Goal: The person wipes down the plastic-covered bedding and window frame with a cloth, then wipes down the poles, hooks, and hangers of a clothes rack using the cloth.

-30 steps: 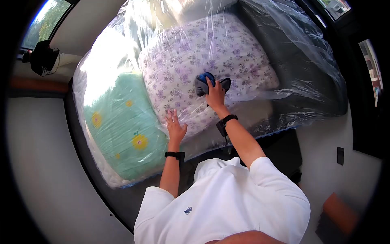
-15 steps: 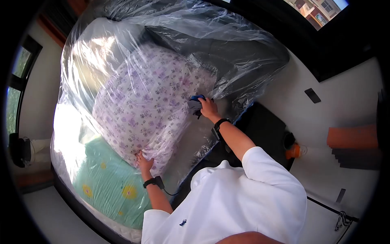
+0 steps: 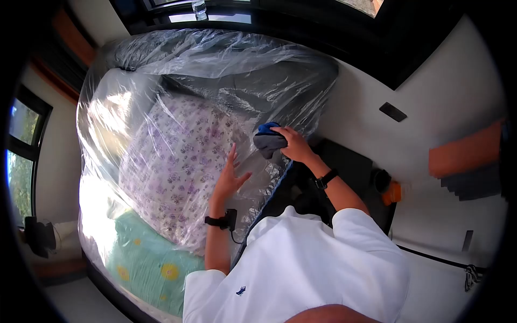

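My right hand (image 3: 294,144) grips a bunched blue-and-grey cloth (image 3: 271,142), raised near the right side of the bed. Whether this cloth is a rag or some garment I cannot make out. With fingers spread and holding nothing, my left hand (image 3: 230,177) hovers over the transparent plastic sheet (image 3: 258,59) that covers the bed. Beneath the plastic lies a white bundle with purple flowers (image 3: 177,145). Toward the lower left, a green cloth with yellow flowers (image 3: 156,258) also shows through it.
A black bedside table (image 3: 344,159) stands right of the bed, with an orange object (image 3: 393,192) on it. A dark plate (image 3: 393,112) is on the wall. Orange-and-grey curtain fabric (image 3: 466,153) hangs farther right. A glass (image 3: 199,9) stands on the window ledge.
My left hand has lifted off the flowered bundle and moved up and right, fingers spreading. My right hand has raised the cloth off the plastic. The view has shifted.
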`<state>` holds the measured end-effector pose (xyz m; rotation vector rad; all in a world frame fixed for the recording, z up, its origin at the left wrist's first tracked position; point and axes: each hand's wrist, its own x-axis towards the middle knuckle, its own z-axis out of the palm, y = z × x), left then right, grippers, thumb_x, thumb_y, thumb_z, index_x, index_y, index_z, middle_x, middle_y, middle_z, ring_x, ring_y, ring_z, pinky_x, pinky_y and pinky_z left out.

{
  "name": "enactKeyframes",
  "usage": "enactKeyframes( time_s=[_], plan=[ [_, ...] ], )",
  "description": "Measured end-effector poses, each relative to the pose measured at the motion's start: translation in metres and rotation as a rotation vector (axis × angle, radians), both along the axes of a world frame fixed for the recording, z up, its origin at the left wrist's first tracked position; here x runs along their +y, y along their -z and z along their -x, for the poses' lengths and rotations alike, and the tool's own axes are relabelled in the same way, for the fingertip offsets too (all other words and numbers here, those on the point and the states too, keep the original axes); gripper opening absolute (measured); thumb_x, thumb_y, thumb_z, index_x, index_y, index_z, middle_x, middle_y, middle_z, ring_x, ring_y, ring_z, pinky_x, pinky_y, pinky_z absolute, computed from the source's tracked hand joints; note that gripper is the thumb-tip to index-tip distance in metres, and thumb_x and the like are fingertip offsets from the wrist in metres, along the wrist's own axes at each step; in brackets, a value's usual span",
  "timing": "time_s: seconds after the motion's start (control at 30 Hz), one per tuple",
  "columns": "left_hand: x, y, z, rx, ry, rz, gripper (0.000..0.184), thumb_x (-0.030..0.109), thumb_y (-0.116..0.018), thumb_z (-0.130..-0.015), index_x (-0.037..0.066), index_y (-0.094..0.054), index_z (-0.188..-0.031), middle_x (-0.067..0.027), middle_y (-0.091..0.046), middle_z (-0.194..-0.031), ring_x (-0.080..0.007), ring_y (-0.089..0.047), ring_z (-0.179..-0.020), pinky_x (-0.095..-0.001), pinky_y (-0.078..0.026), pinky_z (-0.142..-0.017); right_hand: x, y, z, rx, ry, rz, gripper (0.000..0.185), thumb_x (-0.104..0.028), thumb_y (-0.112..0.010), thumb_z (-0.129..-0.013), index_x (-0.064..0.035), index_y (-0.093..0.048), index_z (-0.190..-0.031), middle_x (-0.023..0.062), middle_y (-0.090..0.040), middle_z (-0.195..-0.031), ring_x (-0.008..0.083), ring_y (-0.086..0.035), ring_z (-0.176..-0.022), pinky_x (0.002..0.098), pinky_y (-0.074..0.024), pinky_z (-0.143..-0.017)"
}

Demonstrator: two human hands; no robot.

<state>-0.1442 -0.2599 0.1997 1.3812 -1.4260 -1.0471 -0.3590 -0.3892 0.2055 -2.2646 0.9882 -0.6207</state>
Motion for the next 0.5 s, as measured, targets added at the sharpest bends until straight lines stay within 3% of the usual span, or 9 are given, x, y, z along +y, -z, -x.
enactKeyframes(
  time_s=[0.13, 0.23, 0.33, 0.4, 0.5],
  plan=[
    [-0.066, -0.036, 0.061, 0.054, -0.052, 0.066, 0.087, 0.003, -0.072, -0.074, 0.013, -0.029, -0.148, -0.0206, -0.049, -0.133, -0.0332, -0.052, -0.121, -0.0403, -0.045, -0.095, -0.019, -0.023, 0.026, -0.189, -0.109, 0.176, 0.078, 0.004, -0.068, -0.065, -0.0177, -0.043, -0.136, 0.0158, -0.053, -0.114, 0.0393, -0.055, -0.106, 0.0444, -0.0493, -0.087],
    [-0.105, -0.032, 0.09, -0.168, -0.081, 0.265, 0.078, 0.003, -0.071, -0.076, 0.015, -0.036, -0.144, -0.0167, -0.051, -0.131, -0.029, -0.057, -0.113, -0.0372, -0.048, -0.09, -0.04, -0.043, 0.072, -0.258, -0.066, 0.24, 0.082, 0.004, -0.069, -0.068, -0.0172, -0.037, -0.14, 0.0161, -0.053, -0.117, 0.0395, -0.056, -0.104, 0.0454, -0.0502, -0.085],
    [-0.151, -0.048, 0.139, -0.388, -0.109, 0.469, 0.061, 0.003, -0.066, -0.078, 0.01, -0.043, -0.135, -0.0185, -0.059, -0.118, -0.0296, -0.062, -0.102, -0.035, -0.049, -0.084, -0.08, -0.039, 0.136, -0.221, 0.12, 0.237, 0.066, 0.001, -0.071, -0.071, -0.0105, -0.046, -0.132, 0.016, -0.059, -0.11, 0.0379, -0.06, -0.097, 0.0443, -0.0509, -0.082],
    [-0.173, -0.052, 0.182, -0.238, 0.009, 0.195, 0.047, 0.004, -0.061, -0.079, 0.006, -0.048, -0.124, -0.0211, -0.06, -0.107, -0.0431, -0.058, -0.099, -0.0439, -0.046, -0.084, -0.104, -0.019, 0.181, -0.234, 0.136, 0.252, 0.059, 0.0, -0.071, -0.073, -0.0076, -0.05, -0.127, 0.0158, -0.061, -0.106, 0.0372, -0.062, -0.095, 0.0439, -0.0512, -0.081],
    [-0.195, -0.053, 0.231, -0.181, 0.086, 0.156, 0.036, 0.005, -0.057, -0.083, 0.002, -0.046, -0.118, -0.0242, -0.061, -0.099, -0.0453, -0.056, -0.098, -0.0441, -0.046, -0.081, -0.114, -0.005, 0.23, -0.156, 0.291, 0.202, 0.045, -0.003, -0.071, -0.074, -0.0041, -0.056, -0.116, 0.0148, -0.062, -0.097, 0.0361, -0.063, -0.092, 0.0428, -0.0513, -0.079]
  ],
)
